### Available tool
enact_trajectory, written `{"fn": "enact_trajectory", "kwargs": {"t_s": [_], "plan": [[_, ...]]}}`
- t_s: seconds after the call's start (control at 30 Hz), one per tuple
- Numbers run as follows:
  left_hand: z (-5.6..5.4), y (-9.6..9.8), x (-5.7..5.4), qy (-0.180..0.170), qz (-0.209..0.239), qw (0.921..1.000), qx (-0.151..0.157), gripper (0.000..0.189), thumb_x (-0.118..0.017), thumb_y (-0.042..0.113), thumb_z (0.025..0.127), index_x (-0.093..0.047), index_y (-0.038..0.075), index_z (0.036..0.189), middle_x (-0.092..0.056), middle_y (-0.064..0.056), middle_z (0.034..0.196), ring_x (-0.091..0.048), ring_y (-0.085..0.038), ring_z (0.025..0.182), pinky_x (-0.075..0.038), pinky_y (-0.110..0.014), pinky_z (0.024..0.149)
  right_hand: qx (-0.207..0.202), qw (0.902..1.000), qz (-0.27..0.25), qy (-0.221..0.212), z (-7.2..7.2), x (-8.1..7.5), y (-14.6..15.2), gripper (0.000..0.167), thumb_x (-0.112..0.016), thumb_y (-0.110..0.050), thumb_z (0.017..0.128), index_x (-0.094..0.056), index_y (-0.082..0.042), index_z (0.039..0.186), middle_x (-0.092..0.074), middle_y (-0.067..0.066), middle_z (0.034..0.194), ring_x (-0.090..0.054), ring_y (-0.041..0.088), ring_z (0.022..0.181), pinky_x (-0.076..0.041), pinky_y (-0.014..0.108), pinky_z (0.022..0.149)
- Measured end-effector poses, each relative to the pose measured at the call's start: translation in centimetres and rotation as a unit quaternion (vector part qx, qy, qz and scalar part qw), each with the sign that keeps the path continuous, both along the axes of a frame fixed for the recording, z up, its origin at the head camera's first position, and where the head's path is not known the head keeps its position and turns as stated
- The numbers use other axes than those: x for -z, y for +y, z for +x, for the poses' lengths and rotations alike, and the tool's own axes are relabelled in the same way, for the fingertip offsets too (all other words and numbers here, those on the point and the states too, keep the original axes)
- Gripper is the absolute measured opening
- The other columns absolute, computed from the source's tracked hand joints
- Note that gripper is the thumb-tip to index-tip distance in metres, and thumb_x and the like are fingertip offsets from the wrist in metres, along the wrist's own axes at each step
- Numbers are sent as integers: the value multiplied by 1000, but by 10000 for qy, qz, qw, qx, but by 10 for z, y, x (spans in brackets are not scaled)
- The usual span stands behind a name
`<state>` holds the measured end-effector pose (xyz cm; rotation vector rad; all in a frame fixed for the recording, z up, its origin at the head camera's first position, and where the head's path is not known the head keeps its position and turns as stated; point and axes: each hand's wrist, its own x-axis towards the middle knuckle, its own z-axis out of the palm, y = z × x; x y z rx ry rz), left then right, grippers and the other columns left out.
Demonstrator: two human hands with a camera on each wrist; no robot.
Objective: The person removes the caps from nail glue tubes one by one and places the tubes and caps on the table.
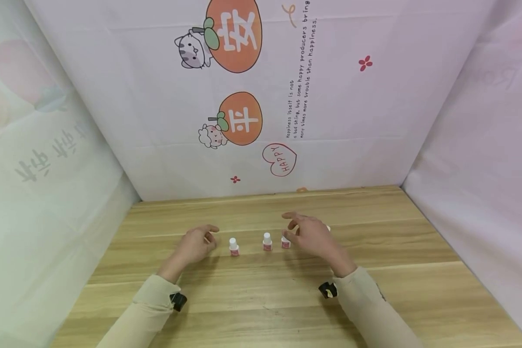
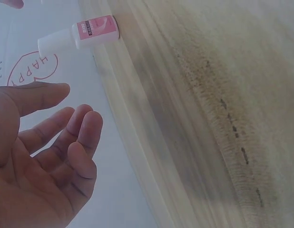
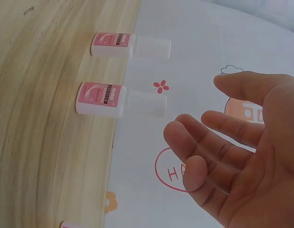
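Several small white nail glue bottles with pink labels and white caps stand upright in a loose row on the table. My left hand hovers left of the leftmost bottle, fingers loosely bent and holding nothing. In the left wrist view that bottle is beyond the thumb. A middle bottle stands apart from both hands. My right hand is over the right end of the row, partly covering another bottle. Its fingers are relaxed around nothing in the right wrist view, with two bottles past the fingertips.
The wood-grain table meets a white printed cloth backdrop behind the row. Cloth side walls stand at left and right. A white cap peeks out behind my right hand.
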<state>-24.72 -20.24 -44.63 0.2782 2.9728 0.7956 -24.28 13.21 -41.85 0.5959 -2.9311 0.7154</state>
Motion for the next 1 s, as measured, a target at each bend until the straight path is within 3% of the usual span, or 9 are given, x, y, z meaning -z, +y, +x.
{"fn": "enact_trajectory", "kwargs": {"t_s": [0.33, 0.63, 0.8, 1.0], "plan": [[4, 2, 2, -27, 154, 9999, -5, 31, -72, 16, 90, -68, 7, 120, -69, -1, 94, -67, -16, 85, -54, -33, 71, -65, 9999, -155, 8, 1, 1, -6, 47, -68, -31, 93, -59, -16, 136, -74, 2, 108, -63, 6, 73, -53, 33, 72], [5, 3, 9, -195, 216, 9996, -14, 30, -73, 15, 89, -69, 8, 118, -69, 0, 94, -67, -16, 86, -53, -30, 69, -38, 9996, -277, -44, 5, 4, -15, 46, -71, -31, 92, -61, -18, 134, -74, 2, 110, -63, 4, 73, -52, 29, 65], [4, 3, 12, -158, 218, 9996, -17, 29, -74, 16, 89, -70, 9, 116, -69, 1, 93, -67, -15, 86, -52, -30, 68, -99, 9997, -136, 148, 5, 6, -19, 45, -71, -30, 91, -61, -18, 133, -75, 1, 108, -65, 6, 76, -54, 33, 72], [4, 2, 14, -71, 234, 9997, -29, 28, -75, 16, 88, -70, 10, 115, -69, 2, 91, -67, -15, 85, -52, -30, 68, -15, 9998, -117, 133, 6, 10, -23, 45, -73, -30, 90, -62, -19, 132, -74, 0, 107, -66, 8, 79, -53, 32, 69]]}}
